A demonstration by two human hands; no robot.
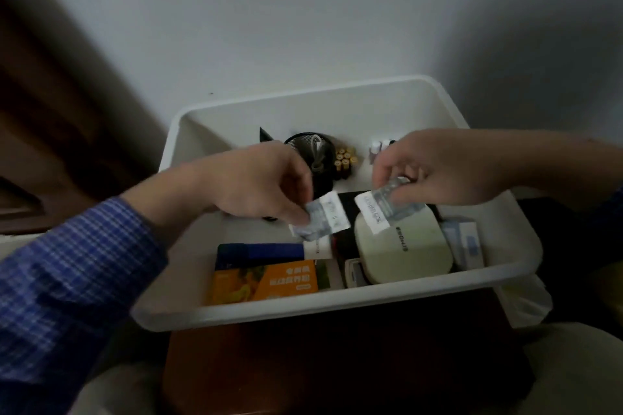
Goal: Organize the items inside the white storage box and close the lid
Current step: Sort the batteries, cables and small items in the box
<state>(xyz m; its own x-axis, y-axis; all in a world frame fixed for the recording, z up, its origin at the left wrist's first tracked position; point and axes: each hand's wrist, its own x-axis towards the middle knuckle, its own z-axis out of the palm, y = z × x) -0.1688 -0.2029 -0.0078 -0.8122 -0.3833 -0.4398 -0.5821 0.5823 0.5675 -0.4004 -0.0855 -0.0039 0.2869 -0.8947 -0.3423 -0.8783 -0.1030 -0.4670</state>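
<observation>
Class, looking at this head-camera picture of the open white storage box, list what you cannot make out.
- Packet labels: print on the left packet and right packet is blurred.
- Small bottles: mostly behind the right hand.
- Lid: not in view.
- Box floor under the left hand: hidden.

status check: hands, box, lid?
Left hand pinches a small packet; right hand pinches a second packet. Both over the open white storage box. No lid in view. Nothing blocking.

Your single head view looks forward and steeply down, close over the white storage box (323,305) against the wall (303,17).
</observation>
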